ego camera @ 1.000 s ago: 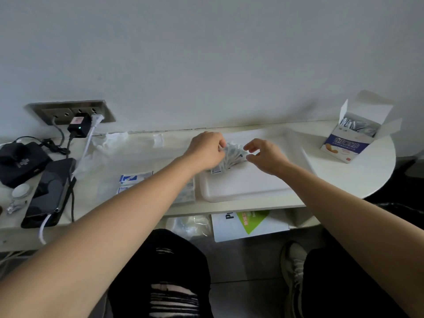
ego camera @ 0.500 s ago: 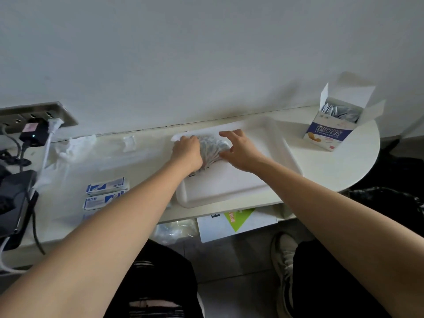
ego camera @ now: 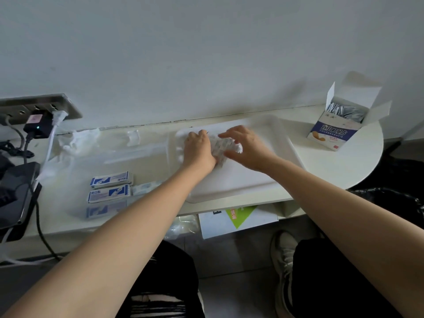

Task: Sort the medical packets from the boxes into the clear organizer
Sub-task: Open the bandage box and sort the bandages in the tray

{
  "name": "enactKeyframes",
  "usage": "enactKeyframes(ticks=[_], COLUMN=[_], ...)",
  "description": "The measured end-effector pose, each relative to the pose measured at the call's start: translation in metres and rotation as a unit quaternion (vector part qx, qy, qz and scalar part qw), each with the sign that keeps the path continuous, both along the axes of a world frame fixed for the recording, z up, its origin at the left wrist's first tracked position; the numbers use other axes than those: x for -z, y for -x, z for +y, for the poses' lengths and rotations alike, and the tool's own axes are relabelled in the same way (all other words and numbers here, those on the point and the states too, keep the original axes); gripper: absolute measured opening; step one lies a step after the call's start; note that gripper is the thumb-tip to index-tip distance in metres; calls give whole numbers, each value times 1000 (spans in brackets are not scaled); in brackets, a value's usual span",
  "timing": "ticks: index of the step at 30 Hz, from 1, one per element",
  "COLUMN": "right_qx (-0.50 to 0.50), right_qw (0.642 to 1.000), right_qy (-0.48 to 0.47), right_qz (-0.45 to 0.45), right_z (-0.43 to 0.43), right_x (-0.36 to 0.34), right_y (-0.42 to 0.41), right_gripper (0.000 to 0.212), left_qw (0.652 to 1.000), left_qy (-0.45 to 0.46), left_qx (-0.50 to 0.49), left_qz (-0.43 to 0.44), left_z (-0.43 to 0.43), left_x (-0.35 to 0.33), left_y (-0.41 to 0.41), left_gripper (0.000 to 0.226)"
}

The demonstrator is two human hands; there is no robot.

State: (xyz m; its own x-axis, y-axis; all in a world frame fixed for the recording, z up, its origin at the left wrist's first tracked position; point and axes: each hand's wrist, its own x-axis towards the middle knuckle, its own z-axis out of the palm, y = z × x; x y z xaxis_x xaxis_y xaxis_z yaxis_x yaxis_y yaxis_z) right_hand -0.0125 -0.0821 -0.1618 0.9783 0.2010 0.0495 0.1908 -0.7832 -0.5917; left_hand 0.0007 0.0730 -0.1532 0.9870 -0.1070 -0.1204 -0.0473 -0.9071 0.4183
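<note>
Open box [ego camera: 330, 134], far right: blue panel reads CHUANGKOUTIE. One packet bundle [ego camera: 221, 148] over white tray [ego camera: 241, 187], gripped between left hand [ego camera: 198, 150] and right hand [ego camera: 246, 148], fingers curled; long axis indistinct. Blue-white packets [ego camera: 110, 179] in clear organizer [ego camera: 137, 154] lie left-right.

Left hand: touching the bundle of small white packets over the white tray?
Touching. Head view: the left hand grips the bundle of small white packets at its left side, no gap.

home desk [ego camera: 344, 161]: wall sockets [ego camera: 46, 106], charger [ego camera: 36, 127], cables [ego camera: 43, 237]
</note>
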Motion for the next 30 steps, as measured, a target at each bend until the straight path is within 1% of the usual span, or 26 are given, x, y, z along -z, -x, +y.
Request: enactKeyframes(ticks=[1,3,6,9,11,13,15,17,18,19,20,21,22,24,26,28,30], right_qx=[-17,-12,18,34,36,40,69,119,135,142,139,123,100,71,77,79,73], right_qw=[1000,999,998,997,998,998,997,989,978,959,938,927,930,946,950,952,960], right_qy=[18,45,55,63,58,42,0,-80,-141,-213,-265,-285,-274,-233,-226,-221,-190], right_qz=[3,4,-7,4,14,26,29,38,70,121,173,211,224,212,201,197,191], right_z=[4,7,4,1,-2,-3,-4,-2,-1,-1,-2,-3,-4,-7,-13,-22,-31], right_x=[3,7,9,8,8,8,5,-6,-13,-20,-26,-30,-32,-32,-32,-31,-25], right_y=[1,3,5,6,6,6,5,5,6,8,10,13,16,21,26,33,41], right_gripper=[38,30,26,26,27,26,25,28,34,39,42,40,31,14,14,15,15], left_qw=[1000,999,1000,1000,999,997,991,983,979,976,974,972,971,973,981,991,995], left_qy=[-12,-17,1,11,14,39,73,94,110,125,138,148,154,141,100,56,34], left_qx=[-8,-11,-17,-25,-29,-41,-52,-50,-44,-36,-25,-14,-4,9,5,-8,-23], left_qz=[16,30,12,-2,-18,-48,-103,-152,-167,-174,-179,-183,-185,-183,-163,-123,-95], left_z=[1,5,11,14,13,13,13,11,10,7,4,1,-2,-5,-6,-5,-3], left_x=[2,6,10,13,12,8,2,-4,-5,-7,-8,-8,-7,-4,0,2,2], left_y=[1,2,1,1,3,7,12,17,21,25,29,34,40,48,56,62,66], left_gripper=[70,64,54,48,46,43,34,26,24,23,22,20,19,20,27,37,38])
